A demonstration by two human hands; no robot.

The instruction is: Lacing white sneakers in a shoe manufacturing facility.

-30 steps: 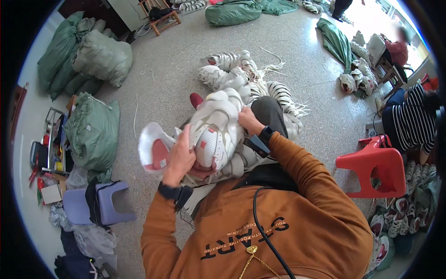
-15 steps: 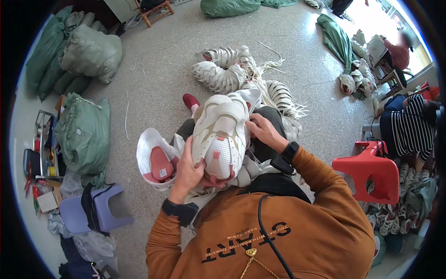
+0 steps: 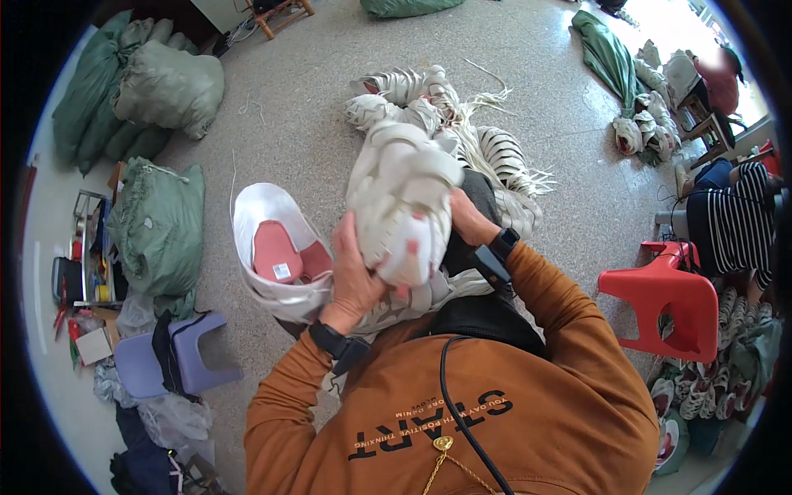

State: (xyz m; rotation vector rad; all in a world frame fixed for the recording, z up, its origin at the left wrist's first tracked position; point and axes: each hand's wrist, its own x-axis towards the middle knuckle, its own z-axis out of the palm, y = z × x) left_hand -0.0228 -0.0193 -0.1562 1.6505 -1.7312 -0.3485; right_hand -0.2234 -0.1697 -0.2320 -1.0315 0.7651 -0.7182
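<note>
The grey speckled floor (image 3: 305, 132) carries nearly everything. Along its left edge lie a pile of tied green fabric sacks (image 3: 91, 103), a pale grey-green stuffed sack (image 3: 169, 91) and, nearer, an upright green woven sack (image 3: 157, 227). By its right edge stands a red plastic stool (image 3: 660, 293); opposite, near the left edge, is a pale purple plastic stool (image 3: 136, 367). At the middle of the floor, beyond the person's knees, sprawls a bundle of off-white strappy shoe pieces (image 3: 501, 155) with loose trailing laces.

Smaller still is the cream-white shoe upper (image 3: 400, 190) with pink patches, held above the lap between both hands. Just left of it a white fabric bootie (image 3: 289, 299) gapes upward, showing a pink insole (image 3: 274, 247) with a small white label (image 3: 282, 271); it seems to lie on the left leg.

The left hand (image 3: 355, 268) grasps the upper's near left side. The right hand (image 3: 470, 219) is against its right edge, fingers hidden behind it, so how firmly it grips I cannot tell.

Half a second ago the upper was sharp; now it is blurred and its near end has swung rightward, while the right fingers have gone out of sight. The bootie shows more of its outer wall. I judge that the piece is being turned in mid-handling, not yet set down.
</note>
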